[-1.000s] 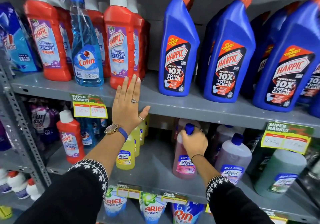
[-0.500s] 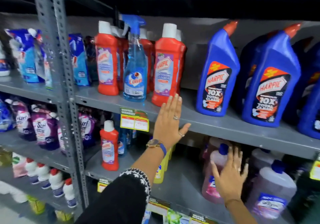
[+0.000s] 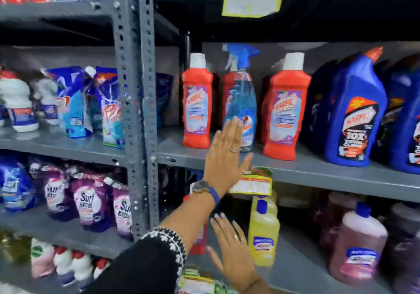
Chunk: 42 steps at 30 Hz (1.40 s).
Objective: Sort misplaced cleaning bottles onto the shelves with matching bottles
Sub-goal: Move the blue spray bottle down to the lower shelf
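A shop aisle: grey metal shelves (image 3: 318,173) packed with rows of cleaning bottles (image 3: 196,109) and detergent pouches (image 3: 91,205), yellow price tags (image 3: 252,0) hanging off the edges.

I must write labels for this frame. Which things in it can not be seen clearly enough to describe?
- Red bottle on the lower shelf, head view: mostly hidden behind the left forearm.
- Spray bottle label, head view: partly covered by the left hand, and blurred.
- Price tag figures, head view: blurred and too small.
- Blue bottles at the right, head view: cut off by the edge.
- Right hand: open, but contact with the yellow bottle is unclear.
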### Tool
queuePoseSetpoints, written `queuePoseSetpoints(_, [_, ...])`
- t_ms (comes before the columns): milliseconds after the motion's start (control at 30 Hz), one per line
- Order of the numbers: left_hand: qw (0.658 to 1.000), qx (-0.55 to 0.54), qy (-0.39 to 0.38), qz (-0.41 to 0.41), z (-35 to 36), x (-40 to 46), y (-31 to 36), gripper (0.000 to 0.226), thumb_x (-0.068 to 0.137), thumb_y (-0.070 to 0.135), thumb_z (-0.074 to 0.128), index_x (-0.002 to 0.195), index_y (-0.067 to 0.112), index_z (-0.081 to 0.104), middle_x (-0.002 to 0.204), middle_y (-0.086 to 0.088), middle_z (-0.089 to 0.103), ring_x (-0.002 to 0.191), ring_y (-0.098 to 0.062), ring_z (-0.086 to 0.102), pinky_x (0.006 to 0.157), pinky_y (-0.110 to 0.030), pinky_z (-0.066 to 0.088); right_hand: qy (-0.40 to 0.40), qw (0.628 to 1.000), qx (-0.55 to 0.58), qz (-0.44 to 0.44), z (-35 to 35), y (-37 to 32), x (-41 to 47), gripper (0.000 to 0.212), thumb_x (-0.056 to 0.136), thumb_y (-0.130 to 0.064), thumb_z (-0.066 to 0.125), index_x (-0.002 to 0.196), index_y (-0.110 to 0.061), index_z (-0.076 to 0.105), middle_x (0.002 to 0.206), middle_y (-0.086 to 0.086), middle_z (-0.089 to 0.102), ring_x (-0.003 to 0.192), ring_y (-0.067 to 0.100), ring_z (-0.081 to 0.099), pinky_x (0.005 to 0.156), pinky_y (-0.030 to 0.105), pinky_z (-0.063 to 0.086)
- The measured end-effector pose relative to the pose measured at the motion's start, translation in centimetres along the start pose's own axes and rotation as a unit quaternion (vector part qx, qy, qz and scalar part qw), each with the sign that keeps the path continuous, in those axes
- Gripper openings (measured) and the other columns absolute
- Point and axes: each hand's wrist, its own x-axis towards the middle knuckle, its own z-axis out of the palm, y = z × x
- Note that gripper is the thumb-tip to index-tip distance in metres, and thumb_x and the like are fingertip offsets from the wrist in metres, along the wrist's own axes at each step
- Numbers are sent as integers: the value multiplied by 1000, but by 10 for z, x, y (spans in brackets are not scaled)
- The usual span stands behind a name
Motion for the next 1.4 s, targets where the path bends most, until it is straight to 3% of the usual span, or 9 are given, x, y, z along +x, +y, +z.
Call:
queuePoseSetpoints(133, [997,75,16,-13,-29,-8,-85,71,92,39,40,148,9,8,154,-11,17,143,-22,7,117,-29,-2,72,995,72,-21,-16,-56,91,60,87,-35,47,141,-16,30,148,4,34,139,16,26,114,32,16])
queuePoseSetpoints(267, [988,119,46,-84,-53,-2,-143,71,95,39,38,148,0,13,155,-18,17,143,-26,9,118,-33,1,147,983,90,-59,-42,-74,158,41,88,-21,47,127,-11,48,136,10,53,137,20,31,111,38,24])
queuePoseSetpoints(400, [978,167,51,-111,-66,6,-187,72,97,43,33,147,-2,8,154,-20,15,143,-27,9,118,-34,0,262,960,96,12,-76,-63,216,46,87,-17,47,133,-12,41,140,14,48,135,21,29,108,40,25])
queuePoseSetpoints(533, [978,146,61,-139,-61,2,-206,80,95,51,32,148,-3,7,155,-22,12,144,-27,5,118,-34,-2,326,925,81,176,-103,-36,260,67,88,-26,51,146,-14,20,156,10,21,144,20,11,115,40,7])
queuePoseSetpoints(633, [981,122,69,-131,-57,3,-209,82,92,50,34,148,-3,8,155,-22,10,144,-27,3,118,-36,0,364,872,83,317,-111,-11,275,85,85,-40,59,149,-11,11,159,11,10,146,24,7,116,49,5])
queuePoseSetpoints(733, [983,116,73,-123,-56,2,-211,82,92,50,34,148,-2,5,155,-21,8,144,-26,1,118,-36,0,343,828,117,428,-110,2,279,104,75,-44,71,150,-15,6,158,12,8,145,27,9,113,58,7])
queuePoseSetpoints(900, [983,115,74,-120,-55,2,-211,81,93,50,32,148,-1,3,155,-20,8,144,-26,1,118,-38,2,340,808,128,464,-116,10,276,101,68,-33,74,147,-17,14,147,12,32,134,30,30,100,61,32])
queuePoseSetpoints(1233, [984,114,70,-114,-55,2,-213,81,92,50,32,149,0,1,156,-19,8,144,-27,1,118,-36,-2,297,852,134,411,-140,-36,261,97,68,-43,73,143,-16,17,132,13,45,122,33,37,94,56,34])
queuePoseSetpoints(1400, [984,119,64,-112,-55,2,-213,80,94,49,33,149,0,4,156,-19,8,144,-28,2,118,-37,-1,302,854,194,377,-153,-69,244,90,72,-43,72,142,-16,22,133,9,46,122,30,37,97,53,33])
